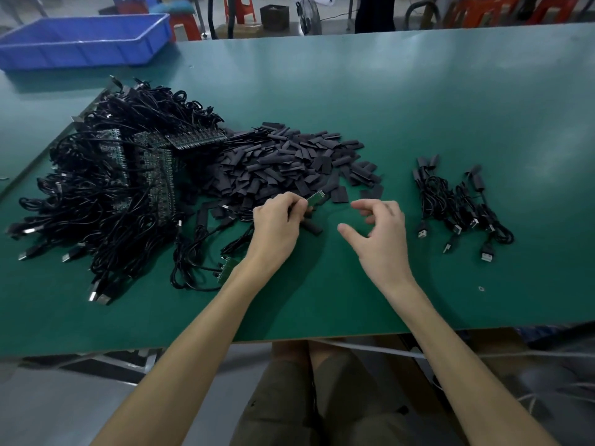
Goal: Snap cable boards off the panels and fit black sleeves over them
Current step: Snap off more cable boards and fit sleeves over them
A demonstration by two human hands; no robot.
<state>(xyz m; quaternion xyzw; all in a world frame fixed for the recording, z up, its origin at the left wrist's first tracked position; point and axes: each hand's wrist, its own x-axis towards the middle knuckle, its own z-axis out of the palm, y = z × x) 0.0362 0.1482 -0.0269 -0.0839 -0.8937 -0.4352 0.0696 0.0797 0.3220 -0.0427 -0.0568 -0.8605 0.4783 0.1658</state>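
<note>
Forearms point(206, 320) cross the tabletop point(450, 107) toward the sleeve heap point(289, 162). At its near rim the left grip point(277, 220) pinches a cable board point(318, 198) by one end; just right, the right grip point(378, 230) hangs loosely spread, empty. The board seems light, stiff, brittle: hold its edges.

Just past your left fingers point(296, 204), matt black sleeves point(289, 162) heap on the smooth matt green tabletop point(418, 101), beside glossy black cables point(106, 201) with shiny metal plugs point(93, 296).

Left hand point(276, 227) pinching; right hand point(381, 235) loosely curled.
</note>
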